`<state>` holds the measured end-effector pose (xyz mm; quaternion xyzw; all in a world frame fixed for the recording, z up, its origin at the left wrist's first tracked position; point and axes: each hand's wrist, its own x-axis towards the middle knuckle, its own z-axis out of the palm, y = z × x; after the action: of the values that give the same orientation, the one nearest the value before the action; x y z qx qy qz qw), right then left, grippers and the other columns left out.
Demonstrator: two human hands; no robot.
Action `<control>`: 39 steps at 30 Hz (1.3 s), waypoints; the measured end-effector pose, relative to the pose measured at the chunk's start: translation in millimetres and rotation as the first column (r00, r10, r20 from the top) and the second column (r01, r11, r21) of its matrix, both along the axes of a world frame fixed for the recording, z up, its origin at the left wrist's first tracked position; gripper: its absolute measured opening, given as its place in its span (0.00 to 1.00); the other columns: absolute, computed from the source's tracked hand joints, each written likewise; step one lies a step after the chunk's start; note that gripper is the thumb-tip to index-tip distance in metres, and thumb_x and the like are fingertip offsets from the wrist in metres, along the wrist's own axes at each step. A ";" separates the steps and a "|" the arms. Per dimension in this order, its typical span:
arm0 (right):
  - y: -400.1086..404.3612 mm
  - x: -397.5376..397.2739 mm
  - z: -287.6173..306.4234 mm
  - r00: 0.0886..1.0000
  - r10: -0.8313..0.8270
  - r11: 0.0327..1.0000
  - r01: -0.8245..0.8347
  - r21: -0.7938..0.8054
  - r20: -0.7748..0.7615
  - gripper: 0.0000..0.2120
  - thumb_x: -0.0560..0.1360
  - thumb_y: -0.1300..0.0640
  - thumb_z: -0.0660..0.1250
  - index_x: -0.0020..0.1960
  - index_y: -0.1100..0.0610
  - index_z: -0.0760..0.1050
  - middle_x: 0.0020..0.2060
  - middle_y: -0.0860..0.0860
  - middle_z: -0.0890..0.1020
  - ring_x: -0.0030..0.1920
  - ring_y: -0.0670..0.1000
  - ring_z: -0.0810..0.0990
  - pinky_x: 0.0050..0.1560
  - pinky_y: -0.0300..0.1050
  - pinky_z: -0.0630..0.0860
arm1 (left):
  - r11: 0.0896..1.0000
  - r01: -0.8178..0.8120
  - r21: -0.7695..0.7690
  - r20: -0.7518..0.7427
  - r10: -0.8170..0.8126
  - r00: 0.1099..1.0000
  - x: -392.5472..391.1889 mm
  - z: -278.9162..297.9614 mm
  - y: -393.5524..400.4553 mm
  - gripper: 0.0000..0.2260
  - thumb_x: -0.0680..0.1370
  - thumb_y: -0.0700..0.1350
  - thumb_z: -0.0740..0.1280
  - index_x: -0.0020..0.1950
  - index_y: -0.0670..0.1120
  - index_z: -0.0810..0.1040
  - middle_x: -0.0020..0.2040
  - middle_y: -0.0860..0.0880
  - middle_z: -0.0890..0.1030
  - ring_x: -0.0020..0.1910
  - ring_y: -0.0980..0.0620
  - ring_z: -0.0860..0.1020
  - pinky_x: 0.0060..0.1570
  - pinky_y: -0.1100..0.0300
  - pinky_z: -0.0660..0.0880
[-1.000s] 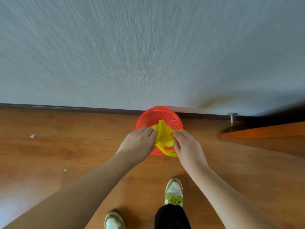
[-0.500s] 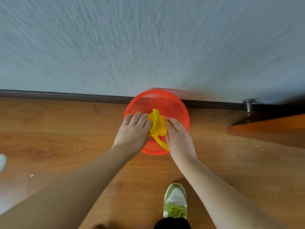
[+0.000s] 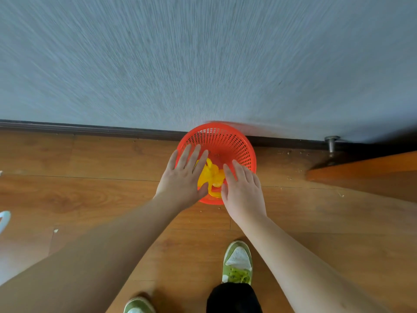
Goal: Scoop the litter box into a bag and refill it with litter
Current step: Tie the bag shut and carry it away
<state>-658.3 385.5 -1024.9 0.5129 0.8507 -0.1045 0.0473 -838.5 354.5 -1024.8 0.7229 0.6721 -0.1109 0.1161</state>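
Note:
A red mesh basket (image 3: 228,141) stands on the wooden floor against the wall's dark skirting. A crumpled yellow plastic bag (image 3: 212,177) lies inside it. My left hand (image 3: 184,175) hovers over the basket's left rim, fingers straight and spread, holding nothing. My right hand (image 3: 242,188) is over the near right rim, fingers straight, its fingertips beside the bag. Both hands cover the near part of the basket. No litter box or scoop is in view.
The grey wall (image 3: 203,64) fills the upper half. A metal door stop (image 3: 331,143) and an orange door edge (image 3: 361,168) are at the right. My green-and-white shoes (image 3: 238,263) stand just behind the basket. A pale object (image 3: 4,220) pokes in at the left edge.
Both hands held the yellow bag over the basket; they have let it go and opened, and the bag now lies in the basket. The view has moved closer.

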 end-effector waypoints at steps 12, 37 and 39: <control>-34.3 -0.3 152.5 0.998 0.008 0.999 -0.005 -0.054 0.070 0.27 0.80 0.47 0.57 0.76 0.56 0.60 0.74 0.57 0.64 0.74 0.57 0.63 0.73 0.54 0.61 | 0.997 -0.058 -0.054 0.032 0.059 0.998 -10.7 159.6 -51.5 0.31 0.81 0.62 0.44 0.80 0.49 0.44 0.81 0.46 0.47 0.79 0.44 0.45 0.76 0.41 0.47; -131.9 -34.2 588.4 0.995 0.094 0.987 -0.098 0.127 0.039 0.25 0.79 0.44 0.57 0.73 0.52 0.64 0.71 0.55 0.69 0.71 0.57 0.67 0.71 0.56 0.63 | 0.927 -0.312 0.206 0.237 0.263 0.935 -52.6 630.7 -211.6 0.30 0.79 0.62 0.49 0.77 0.48 0.61 0.76 0.48 0.66 0.77 0.47 0.60 0.74 0.46 0.56; -147.2 -35.8 616.4 0.996 0.077 0.986 -0.081 0.145 0.036 0.25 0.79 0.44 0.58 0.73 0.52 0.64 0.71 0.55 0.69 0.71 0.58 0.67 0.71 0.56 0.62 | 0.940 -0.270 0.209 0.193 0.231 0.954 -46.3 649.3 -219.2 0.30 0.79 0.61 0.49 0.76 0.46 0.63 0.74 0.46 0.69 0.75 0.45 0.63 0.72 0.45 0.59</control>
<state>-694.1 238.3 -408.6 0.4825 0.8749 -0.0320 0.0264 -884.8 135.3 -375.5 0.6465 0.7550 0.0450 0.0993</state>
